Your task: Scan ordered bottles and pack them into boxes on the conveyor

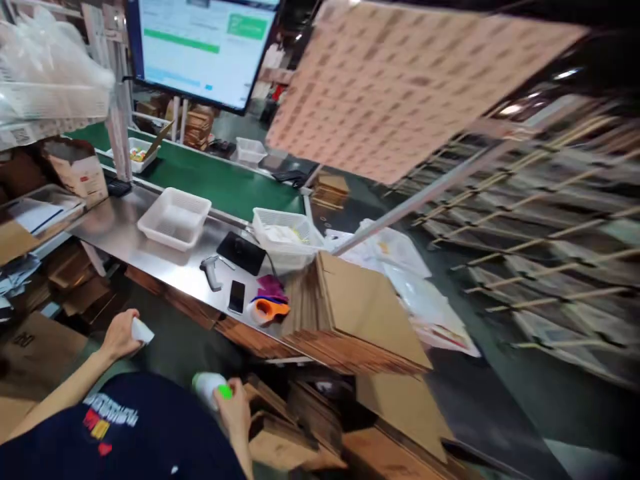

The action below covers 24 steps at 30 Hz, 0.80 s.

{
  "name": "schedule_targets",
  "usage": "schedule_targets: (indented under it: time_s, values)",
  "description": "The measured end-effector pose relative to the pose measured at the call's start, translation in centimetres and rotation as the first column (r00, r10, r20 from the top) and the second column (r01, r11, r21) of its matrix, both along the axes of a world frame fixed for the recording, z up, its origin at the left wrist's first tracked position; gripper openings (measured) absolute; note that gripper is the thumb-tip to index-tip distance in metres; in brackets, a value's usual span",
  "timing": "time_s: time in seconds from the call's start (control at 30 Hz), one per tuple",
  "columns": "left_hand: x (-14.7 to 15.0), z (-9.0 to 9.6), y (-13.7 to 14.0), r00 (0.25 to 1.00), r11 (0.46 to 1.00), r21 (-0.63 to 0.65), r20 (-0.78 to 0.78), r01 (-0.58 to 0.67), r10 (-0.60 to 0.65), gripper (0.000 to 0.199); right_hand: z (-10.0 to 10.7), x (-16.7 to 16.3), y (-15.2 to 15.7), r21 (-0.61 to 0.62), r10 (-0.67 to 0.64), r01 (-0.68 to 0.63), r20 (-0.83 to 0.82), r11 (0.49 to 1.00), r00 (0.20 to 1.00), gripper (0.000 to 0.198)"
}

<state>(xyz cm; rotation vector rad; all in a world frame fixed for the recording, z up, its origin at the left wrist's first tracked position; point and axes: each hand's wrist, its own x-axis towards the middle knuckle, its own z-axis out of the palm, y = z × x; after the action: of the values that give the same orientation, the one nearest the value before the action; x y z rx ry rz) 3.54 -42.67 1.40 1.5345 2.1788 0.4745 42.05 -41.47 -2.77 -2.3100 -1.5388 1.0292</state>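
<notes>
My left hand point(121, 336) is closed on a small white piece point(142, 331), which may be folded paper; blur hides its exact kind. Low in the view, my right hand point(236, 408) wraps round a white bottle point(205, 385) with a bright green part under the fingers. Both hands are in the air on the near side of the metal table point(113, 223), apart from it. Closest on the tabletop are a grey handheld scanner point(212, 273), a phone point(237, 297) and an orange tape dispenser point(270, 309).
A white basket point(175, 219) and a filled basket point(285, 230) stand on the table beside a black tablet point(242, 253). Stacked flat cardboard point(373, 303) juts out at the right. Behind runs a green conveyor point(215, 177); a monitor point(200, 50) hangs above. Cartons point(43, 353) lie at left.
</notes>
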Motion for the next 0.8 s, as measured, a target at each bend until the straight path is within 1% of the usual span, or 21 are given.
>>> schedule_targets:
  time_s: [0.03, 0.07, 0.1, 0.17, 0.27, 0.3, 0.37, 0.4, 0.47, 0.53, 0.6, 0.7, 0.8]
  values:
    - [-2.1, 1.1, 0.9, 1.000, 1.000, -0.016, -0.030, -0.011, 0.010, 0.054, 0.0, -2.0, 0.6, -0.004, 0.028, -0.028, -0.018, 1.000, 0.999, 0.019]
    - [-4.2, 2.1, 1.8, 0.998, 0.999, -0.024, -0.057, -0.033, 0.031, 0.054, 0.2, -4.0, 1.8, 0.019, 0.054, -0.053, -0.045, 0.998, 0.998, 0.020]
    - [-6.2, 2.9, 2.7, 0.995, 0.997, -0.024, -0.081, -0.068, 0.066, 0.055, 0.5, -5.8, 3.6, 0.069, 0.079, -0.074, -0.075, 0.995, 0.994, 0.022]
    - [-9.9, 4.3, 4.7, 0.981, 0.986, 0.004, -0.105, -0.166, 0.166, 0.058, 1.8, -9.1, 8.1, 0.228, 0.129, -0.096, -0.132, 0.969, 0.983, 0.029]
    - [-14.4, 6.1, 8.4, 0.942, 0.943, 0.113, -0.085, -0.314, 0.324, 0.064, 4.9, -13.0, 15.5, 0.460, 0.209, -0.112, -0.165, 0.881, 0.964, 0.039]
    - [-15.6, 6.6, 10.0, 0.927, 0.922, 0.155, -0.070, -0.354, 0.367, 0.066, 6.0, -14.2, 17.8, 0.514, 0.245, -0.129, -0.164, 0.848, 0.956, 0.041]
    - [-17.6, 7.7, 13.3, 0.899, 0.882, 0.216, -0.038, -0.418, 0.436, 0.070, 7.7, -16.6, 22.2, 0.573, 0.339, -0.199, -0.147, 0.795, 0.929, 0.041]
    - [-18.4, 8.2, 15.0, 0.885, 0.864, 0.234, -0.026, -0.447, 0.465, 0.071, 8.2, -17.9, 24.2, 0.582, 0.392, -0.247, -0.135, 0.775, 0.910, 0.040]
    - [-19.9, 8.9, 18.5, 0.861, 0.838, 0.244, -0.019, -0.489, 0.508, 0.070, 8.7, -20.5, 27.8, 0.569, 0.487, -0.347, -0.110, 0.746, 0.866, 0.036]
    - [-21.2, 9.4, 21.8, 0.841, 0.820, 0.248, -0.034, -0.516, 0.540, 0.067, 8.4, -23.1, 31.0, 0.534, 0.561, -0.438, -0.084, 0.723, 0.824, 0.033]
    - [-22.6, 9.6, 25.0, 0.831, 0.816, 0.242, -0.059, -0.526, 0.553, 0.067, 7.7, -25.4, 33.6, 0.494, 0.601, -0.500, -0.060, 0.711, 0.797, 0.031]
    - [-24.6, 9.5, 29.3, 0.835, 0.830, 0.200, -0.082, -0.520, 0.543, 0.065, 6.3, -27.8, 36.6, 0.425, 0.612, -0.533, -0.067, 0.732, 0.788, 0.031]
    - [-26.2, 9.5, 32.7, 0.846, 0.841, 0.147, -0.044, -0.520, 0.531, 0.062, 5.4, -29.0, 38.3, 0.370, 0.596, -0.526, -0.104, 0.766, 0.796, 0.036]
